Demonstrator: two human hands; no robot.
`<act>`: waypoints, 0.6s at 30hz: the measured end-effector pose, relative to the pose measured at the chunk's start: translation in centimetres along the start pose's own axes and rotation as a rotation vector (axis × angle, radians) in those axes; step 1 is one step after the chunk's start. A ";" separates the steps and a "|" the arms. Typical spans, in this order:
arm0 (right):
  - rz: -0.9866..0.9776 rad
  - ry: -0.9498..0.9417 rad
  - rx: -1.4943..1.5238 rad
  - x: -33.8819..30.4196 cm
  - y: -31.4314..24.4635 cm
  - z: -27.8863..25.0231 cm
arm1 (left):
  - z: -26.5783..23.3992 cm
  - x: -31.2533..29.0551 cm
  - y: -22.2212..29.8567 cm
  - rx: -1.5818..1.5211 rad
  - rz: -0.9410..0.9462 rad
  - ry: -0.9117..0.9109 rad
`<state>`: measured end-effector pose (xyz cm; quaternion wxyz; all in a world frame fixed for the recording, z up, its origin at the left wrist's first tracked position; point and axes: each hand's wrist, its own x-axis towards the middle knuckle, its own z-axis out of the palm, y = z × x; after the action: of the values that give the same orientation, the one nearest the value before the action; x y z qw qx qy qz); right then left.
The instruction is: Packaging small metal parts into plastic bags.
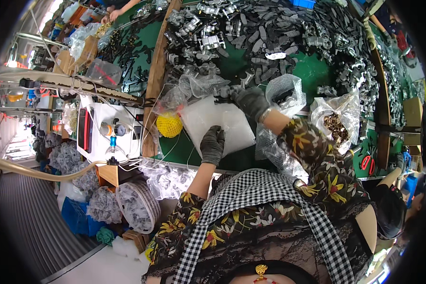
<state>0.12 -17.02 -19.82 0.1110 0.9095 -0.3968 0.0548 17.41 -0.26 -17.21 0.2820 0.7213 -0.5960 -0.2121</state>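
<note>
In the middle of the bench lies a stack of whitish translucent plastic bags [236, 127]. My gloved left hand [213, 146] rests on it, fingers bent and pressed together on the top bag. My gloved right hand [252, 103] is closed around a dark metal brake caliper [225, 93] above the stack's far edge. The fingertips are partly hidden there. Clear bubble wrap [288, 90] lies beside my right hand, with dark parts partly under it. Crumpled clear plastic [194, 86] sits just past the stack, and a yellow netted ball [169, 125] is at its left.
Brake calipers [213, 41] and dark brake pads [265, 47] pile up at the back. A clear bag of brass-coloured clips [336, 128] and red scissors [367, 163] lie right. A wooden divider [155, 80] and white machine [111, 135] stand left. Other people's hands [112, 14] show far off.
</note>
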 end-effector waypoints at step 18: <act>0.595 -0.124 2.051 -12.4 -3.8 -21.6 | -6.8 0.9 7.6 -0.084 0.322 0.258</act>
<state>-5.81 -0.40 -1.83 -0.7449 0.4366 -0.3720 0.3408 16.35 -1.07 -7.07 0.4161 0.6256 -0.6531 -0.0948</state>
